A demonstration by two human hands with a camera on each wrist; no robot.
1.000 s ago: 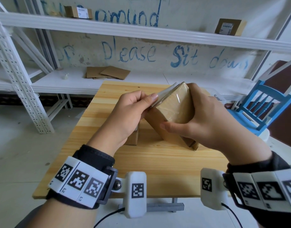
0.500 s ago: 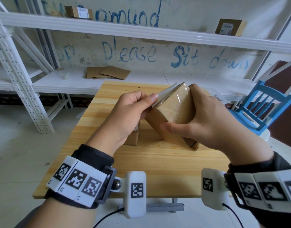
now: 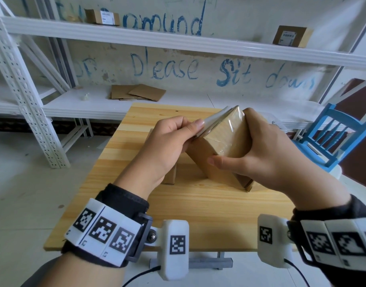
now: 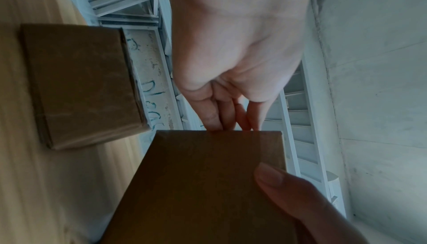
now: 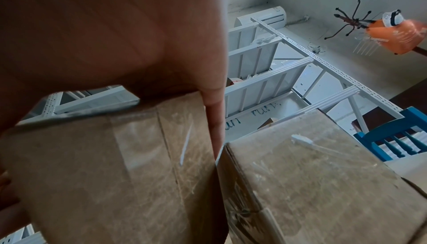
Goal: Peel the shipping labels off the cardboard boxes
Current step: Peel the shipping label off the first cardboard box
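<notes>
Label point(image 3: 214, 119) — its pale edge lifted off the box point(image 3: 221, 146) — sits pinched in the left hand point(image 3: 169, 139). Right hand point(image 3: 258, 154) curls round the tilted box, thumb across its near face, one corner down on the table point(image 3: 198, 206). A second box point(image 4: 83, 85) stands just behind the left hand, mostly hidden by it; a third point(image 5: 318, 178) touches the held one. Since the earlier frames, box and grips look unchanged.

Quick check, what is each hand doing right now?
Left hand: pinches the shipping label at the top edge of the tilted cardboard box.
Right hand: grips that box, thumb across its near face.
</notes>
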